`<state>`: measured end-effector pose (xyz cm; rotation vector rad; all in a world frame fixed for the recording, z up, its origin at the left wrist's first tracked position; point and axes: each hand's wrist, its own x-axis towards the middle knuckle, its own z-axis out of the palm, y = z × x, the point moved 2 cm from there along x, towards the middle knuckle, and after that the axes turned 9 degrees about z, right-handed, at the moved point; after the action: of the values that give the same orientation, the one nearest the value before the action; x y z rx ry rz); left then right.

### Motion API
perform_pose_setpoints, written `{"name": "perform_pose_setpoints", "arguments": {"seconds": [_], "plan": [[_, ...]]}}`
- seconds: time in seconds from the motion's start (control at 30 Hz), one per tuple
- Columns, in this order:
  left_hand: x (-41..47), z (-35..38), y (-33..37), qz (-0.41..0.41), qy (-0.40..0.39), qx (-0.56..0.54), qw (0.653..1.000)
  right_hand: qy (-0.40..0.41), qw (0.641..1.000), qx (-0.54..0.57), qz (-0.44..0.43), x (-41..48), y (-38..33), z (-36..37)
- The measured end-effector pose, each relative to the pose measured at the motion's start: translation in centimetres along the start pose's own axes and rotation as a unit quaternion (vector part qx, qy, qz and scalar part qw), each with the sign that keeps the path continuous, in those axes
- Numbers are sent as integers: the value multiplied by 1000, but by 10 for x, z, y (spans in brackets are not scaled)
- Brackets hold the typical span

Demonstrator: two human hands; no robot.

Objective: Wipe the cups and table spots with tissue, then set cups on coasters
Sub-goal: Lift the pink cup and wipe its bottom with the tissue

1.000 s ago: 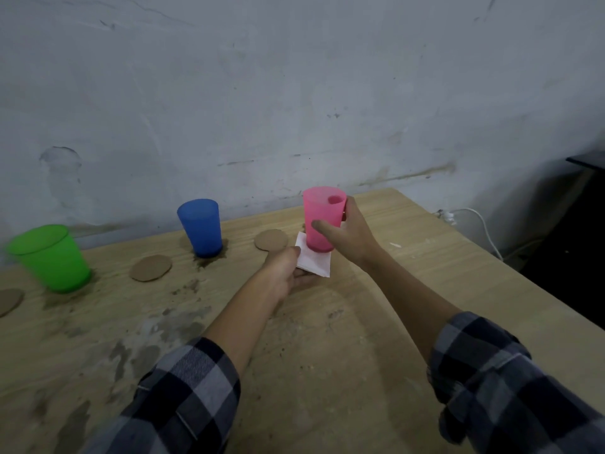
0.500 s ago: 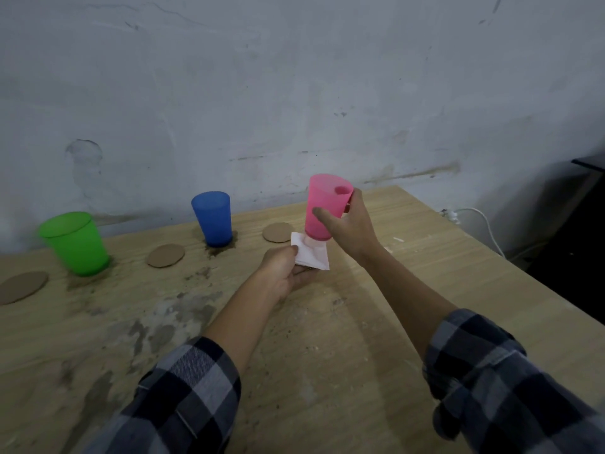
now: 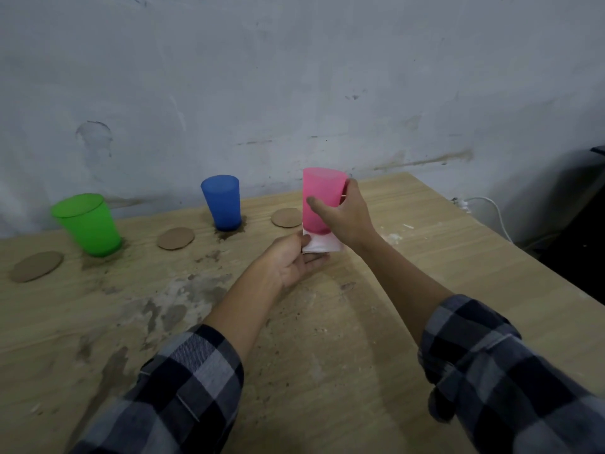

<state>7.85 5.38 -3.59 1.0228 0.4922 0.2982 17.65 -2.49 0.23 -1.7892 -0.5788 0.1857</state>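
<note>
My right hand (image 3: pixel 346 215) grips a pink plastic cup (image 3: pixel 319 194), held upright just above the table. Under its base, my left hand (image 3: pixel 292 262) holds a folded white tissue (image 3: pixel 322 244) between thumb and fingers, palm up. A blue cup (image 3: pixel 223 202) stands on a dark wet spot at the back, and a green cup (image 3: pixel 89 224) stands at the far left. Three round brown coasters lie bare: one (image 3: pixel 286 217) beside the pink cup, one (image 3: pixel 175 238) between the blue and green cups, one (image 3: pixel 36 266) at the left edge.
The wooden table (image 3: pixel 425 257) carries dark dirty patches (image 3: pixel 183 296) left of centre. A grey wall rises right behind the cups. The table's right edge drops off to a dark floor with a white cable (image 3: pixel 494 211).
My right hand has lifted the pink cup off the table and holds it higher. My left hand has kept the tissue beneath its base.
</note>
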Motion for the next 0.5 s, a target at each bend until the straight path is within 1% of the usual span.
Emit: {"name": "perform_pose_setpoints", "arguments": {"seconds": [0.17,0.37,0.5], "plan": [[0,-4,2,-17,6,-8,1000,7,1000,-12,-10,1,-1,0],[-3,-4,2,-33,-1,-19,999,23,1000,-2,0,3,0,-6],[-3,-4,2,-39,11,-13,999,27,1000,3,-2,4,-2,-9]]}}
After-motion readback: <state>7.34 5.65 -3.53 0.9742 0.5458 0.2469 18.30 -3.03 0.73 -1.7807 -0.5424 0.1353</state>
